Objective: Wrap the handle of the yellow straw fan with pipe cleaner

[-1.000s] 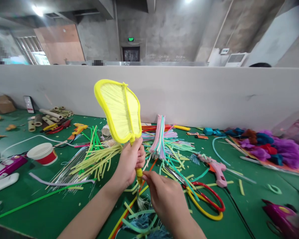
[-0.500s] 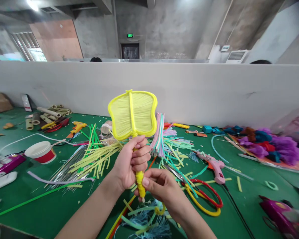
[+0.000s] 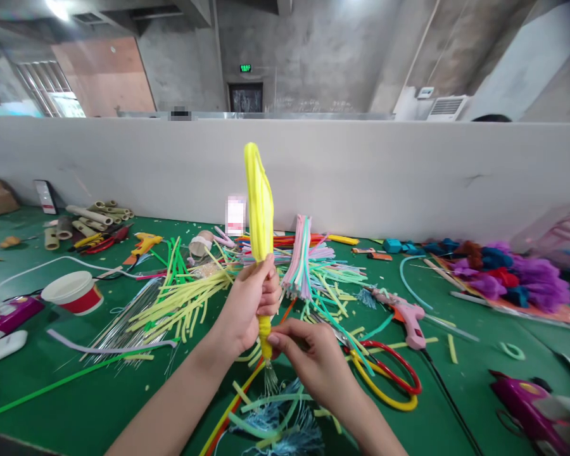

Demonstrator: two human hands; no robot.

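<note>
My left hand (image 3: 249, 303) is wrapped around the handle of a yellow hand fan (image 3: 259, 202), which stands upright and almost edge-on to me. Below that grip, yellow fuzzy pipe cleaner covers the lower handle (image 3: 265, 335) in coils. My right hand (image 3: 311, 361) pinches the side of this wrapped part between thumb and fingers; the exact spot under the fingertips is hidden. Thin wire ends (image 3: 270, 378) poke out from the handle's bottom. Blue tassels (image 3: 294, 434) and pale green pipe cleaner pieces (image 3: 270, 400) lie on the table beneath my hands.
Scissors (image 3: 384, 373) and a pink glue gun (image 3: 411, 320) lie at right. Yellow stems (image 3: 180, 304), wires (image 3: 128, 316) and a paper cup (image 3: 73, 292) are left. A pastel bundle (image 3: 298, 259) stands before the white partition (image 3: 123, 164); purple fluffy pieces (image 3: 527, 272) are far right.
The fan has turned from facing me to nearly edge-on, and its handle sits slightly higher. Wire ends now show below it. The yellow curl under my right hand is out of sight.
</note>
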